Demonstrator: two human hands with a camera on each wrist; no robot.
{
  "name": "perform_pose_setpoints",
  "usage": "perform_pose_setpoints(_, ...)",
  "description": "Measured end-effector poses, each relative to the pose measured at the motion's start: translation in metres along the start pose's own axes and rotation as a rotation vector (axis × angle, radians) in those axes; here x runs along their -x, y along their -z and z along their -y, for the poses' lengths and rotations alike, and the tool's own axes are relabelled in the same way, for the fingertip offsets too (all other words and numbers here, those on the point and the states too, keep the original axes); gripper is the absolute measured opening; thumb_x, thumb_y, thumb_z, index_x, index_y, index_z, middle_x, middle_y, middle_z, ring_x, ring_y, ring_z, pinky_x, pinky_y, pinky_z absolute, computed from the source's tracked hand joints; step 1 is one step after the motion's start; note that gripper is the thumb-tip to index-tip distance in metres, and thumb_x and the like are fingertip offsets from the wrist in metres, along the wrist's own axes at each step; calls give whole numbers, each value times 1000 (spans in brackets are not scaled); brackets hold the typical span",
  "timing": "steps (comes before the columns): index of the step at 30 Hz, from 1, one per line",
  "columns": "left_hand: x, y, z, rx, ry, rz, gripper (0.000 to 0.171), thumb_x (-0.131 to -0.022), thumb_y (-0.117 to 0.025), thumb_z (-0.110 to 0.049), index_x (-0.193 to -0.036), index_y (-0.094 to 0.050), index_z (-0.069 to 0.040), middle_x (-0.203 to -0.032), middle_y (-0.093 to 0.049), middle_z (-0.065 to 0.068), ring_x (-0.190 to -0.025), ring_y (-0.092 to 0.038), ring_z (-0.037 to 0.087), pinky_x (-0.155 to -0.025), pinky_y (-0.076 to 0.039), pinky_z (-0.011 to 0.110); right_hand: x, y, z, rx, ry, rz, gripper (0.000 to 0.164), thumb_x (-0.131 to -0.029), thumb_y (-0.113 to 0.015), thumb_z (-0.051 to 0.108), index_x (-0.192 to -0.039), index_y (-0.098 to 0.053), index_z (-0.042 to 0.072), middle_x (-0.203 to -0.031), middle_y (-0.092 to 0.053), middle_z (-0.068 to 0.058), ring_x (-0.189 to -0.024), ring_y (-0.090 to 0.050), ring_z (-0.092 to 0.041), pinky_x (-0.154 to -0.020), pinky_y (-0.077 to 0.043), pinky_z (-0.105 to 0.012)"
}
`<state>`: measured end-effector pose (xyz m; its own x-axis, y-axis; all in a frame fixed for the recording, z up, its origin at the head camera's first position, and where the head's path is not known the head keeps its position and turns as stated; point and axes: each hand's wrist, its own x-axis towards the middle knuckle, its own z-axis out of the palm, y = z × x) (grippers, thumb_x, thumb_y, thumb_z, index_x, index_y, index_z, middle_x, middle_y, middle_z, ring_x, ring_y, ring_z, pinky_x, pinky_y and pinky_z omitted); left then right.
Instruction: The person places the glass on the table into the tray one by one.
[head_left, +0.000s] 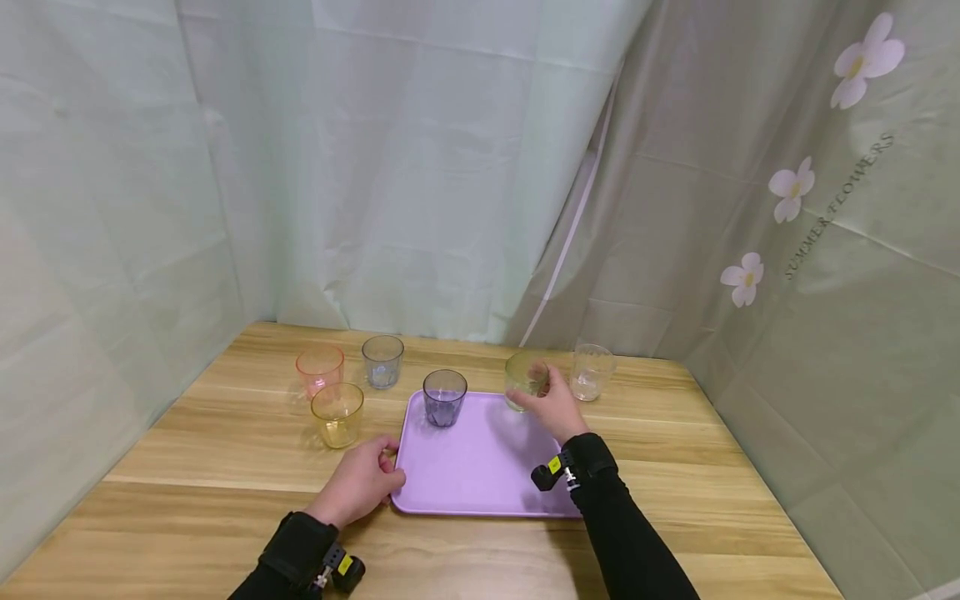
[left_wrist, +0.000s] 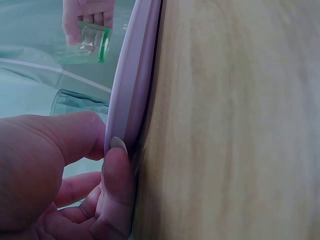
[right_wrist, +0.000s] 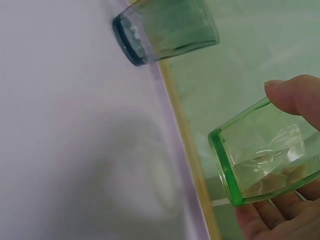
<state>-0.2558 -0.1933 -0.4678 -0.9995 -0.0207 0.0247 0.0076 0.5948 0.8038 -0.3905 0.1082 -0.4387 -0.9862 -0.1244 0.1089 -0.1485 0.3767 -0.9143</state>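
My right hand (head_left: pixel 553 407) holds a green glass tumbler (head_left: pixel 525 382) over the far right part of the purple tray (head_left: pixel 480 475). In the right wrist view the thumb lies on one side of the green tumbler (right_wrist: pixel 270 155) and the fingers on the other, its base raised off the tray. At the tray's left side my left hand (head_left: pixel 362 482) pinches the rim (left_wrist: pixel 131 85) between thumb and finger. A dark grey-purple glass tumbler (head_left: pixel 444 400) stands upright on the tray's far left part.
Left of the tray, a yellow tumbler (head_left: pixel 337 417), a pink one (head_left: pixel 320 371) and a blue-grey one (head_left: pixel 383 363) stand on the wooden table (head_left: pixel 225 467). A clear tumbler (head_left: pixel 591 373) stands right of the green one. Curtains (head_left: pixel 420 183) hang behind and beside the table.
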Motion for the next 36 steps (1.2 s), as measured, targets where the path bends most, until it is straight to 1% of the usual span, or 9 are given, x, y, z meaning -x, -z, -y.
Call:
perform_pose_setpoints(3, 0, 0, 0, -1, 5, 1, 45, -84, -76, 0, -127, -65, 9, -79, -59, 5, -60, -59, 16, -55, -47, 27, 0, -4, -2, 3, -5, 4, 80, -92, -88, 26, -155, -49, -1, -151, -59, -23, -128, -57, -35, -105, -47, -42)
perform_pose_setpoints(7, 0, 0, -1, -3, 12, 6, 44, -84, -76, 0, -127, -65, 8, -80, -60, 5, -61, -59, 16, -55, -48, 27, 0, -9, -4, 54, -7, 9, 80, -91, -89, 31, -154, -51, 1, -151, -60, -23, -123, -59, -33, -100, -49, -39)
perform_pose_setpoints(11, -1, 0, 0, -4, 16, 12, 45, -85, -76, -1, -128, -65, 8, -80, -60, 5, -60, -60, 16, -55, -48, 27, 2, -12, -4, 145, -18, 1, 80, -90, -89, 40, -155, -54, 7, -149, -65, -15, -120, -61, -28, -98, -49, -38)
perform_pose_setpoints(13, -2, 0, 0, -3, 17, 15, 46, -86, -76, -1, -129, -64, 9, -80, -60, 5, -61, -60, 16, -55, -48, 27, 3, -14, -4, 155, -19, 3, 81, -90, -89, 40, -155, -54, 7, -149, -66, -13, -121, -62, -29, -101, -50, -41)
perform_pose_setpoints(18, -3, 0, 1, 1, 15, 16, 48, -85, -76, -1, -130, -64, 9, -80, -60, 6, -61, -59, 17, -55, -48, 28, 3, -20, -7, 59, -3, 40, 81, -92, -88, 27, -157, -48, 0, -153, -60, -24, -133, -60, -40, -115, -49, -54)
perform_pose_setpoints(22, -2, 0, 1, 1, 18, 13, 49, -85, -76, -1, -131, -64, 10, -81, -60, 6, -61, -59, 16, -55, -48, 28, 2, -26, -10, 17, 12, 60, 82, -92, -87, 20, -158, -45, -4, -154, -58, -29, -139, -58, -45, -121, -45, -59)
perform_pose_setpoints(27, -1, 0, 0, 5, 20, 11, 48, -85, -76, -1, -130, -65, 10, -81, -60, 6, -61, -59, 16, -55, -48, 27, 2, -29, -14, 26, 19, 72, 84, -91, -88, 20, -159, -44, -5, -154, -59, -30, -141, -58, -46, -122, -45, -59)
perform_pose_setpoints(30, -1, 0, 0, 13, 18, 10, 47, -84, -76, 0, -129, -65, 10, -80, -60, 6, -61, -59, 16, -55, -48, 27, 2, -30, -17, 40, 20, 77, 85, -91, -88, 21, -159, -44, -6, -154, -59, -30, -139, -59, -45, -120, -47, -58)
perform_pose_setpoints(36, -1, 1, 0, 11, 18, 10, 48, -84, -76, 0, -129, -65, 10, -80, -60, 6, -61, -59, 16, -55, -48, 27, 0, -32, -19, 30, 22, 94, 84, -92, -88, 19, -158, -44, -5, -154, -58, -30, -138, -60, -44, -117, -48, -56)
